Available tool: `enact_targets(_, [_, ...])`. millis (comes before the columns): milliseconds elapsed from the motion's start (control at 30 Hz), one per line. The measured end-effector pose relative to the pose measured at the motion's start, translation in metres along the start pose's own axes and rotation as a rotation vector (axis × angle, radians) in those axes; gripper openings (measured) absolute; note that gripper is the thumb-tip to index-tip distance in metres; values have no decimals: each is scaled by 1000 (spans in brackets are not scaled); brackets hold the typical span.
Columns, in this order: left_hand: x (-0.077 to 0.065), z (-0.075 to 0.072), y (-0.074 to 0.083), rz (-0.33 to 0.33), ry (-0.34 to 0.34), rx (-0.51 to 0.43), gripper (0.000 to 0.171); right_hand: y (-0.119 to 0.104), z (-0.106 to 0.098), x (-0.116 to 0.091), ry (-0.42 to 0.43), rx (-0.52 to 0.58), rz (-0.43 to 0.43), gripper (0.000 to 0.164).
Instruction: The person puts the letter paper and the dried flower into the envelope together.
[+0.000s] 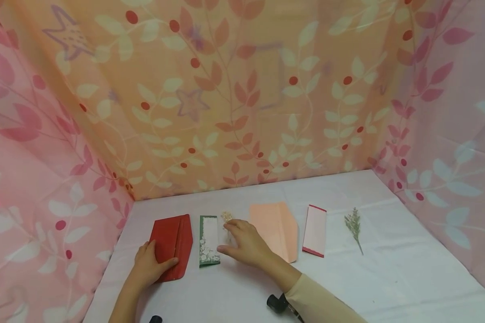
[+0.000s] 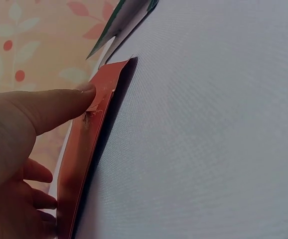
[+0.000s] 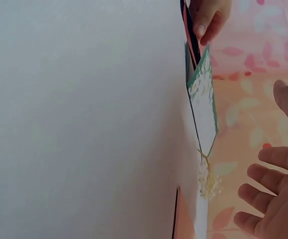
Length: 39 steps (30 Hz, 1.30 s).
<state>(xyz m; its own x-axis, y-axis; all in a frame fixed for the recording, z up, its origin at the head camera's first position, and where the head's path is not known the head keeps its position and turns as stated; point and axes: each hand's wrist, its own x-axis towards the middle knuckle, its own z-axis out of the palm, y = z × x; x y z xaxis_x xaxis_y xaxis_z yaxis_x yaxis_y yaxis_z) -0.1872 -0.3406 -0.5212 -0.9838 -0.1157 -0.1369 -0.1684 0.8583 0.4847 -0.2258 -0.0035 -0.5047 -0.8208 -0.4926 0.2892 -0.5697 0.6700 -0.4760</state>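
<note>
On the left lies a red envelope [image 1: 167, 237] with a flap along its right side. My left hand [image 1: 147, 267] rests on it, the extended thumb [image 2: 67, 105] lying across the top and the fingers at its left edge. My right hand [image 1: 246, 244] hovers with spread fingers between a green-bordered card [image 1: 209, 240] and a peach envelope [image 1: 272, 229]. Nothing is between its fingers. Just beyond its fingertips shows a pale dried flower sprig [image 1: 226, 216], its stem partly hidden by the hand. The folded card stands slightly raised, with white floral print [image 3: 202, 82].
Right of the peach envelope lies a white card with red edges [image 1: 314, 231]. A green sprig [image 1: 353, 226] lies farther right on the white tablecloth [image 1: 408, 269]. Patterned fabric [image 1: 242, 112] hangs round the back and sides. A black device [image 1: 276, 303] sits at my right wrist.
</note>
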Motion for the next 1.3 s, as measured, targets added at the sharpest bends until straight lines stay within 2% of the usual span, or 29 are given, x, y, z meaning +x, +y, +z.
enact_targets(367, [-2, 2, 2, 20, 10, -13, 116, -3, 24, 15, -7, -19, 37, 67])
enact_targets(567, [-2, 4, 3, 32, 8, -15, 116, -4, 33, 20, -4, -69, 79, 63])
enact_targets(800, [-1, 4, 1, 29, 1, -16, 109, -5, 42, 26, 5, -115, 83, 62])
enact_targets(1033, [-3, 1, 6, 13, -9, -25, 109, -7, 46, 29, 6, -162, 159, 63])
enact_targets(1300, [-3, 0, 5, 8, -14, -32, 110, -9, 57, 36, 0, -199, 217, 57])
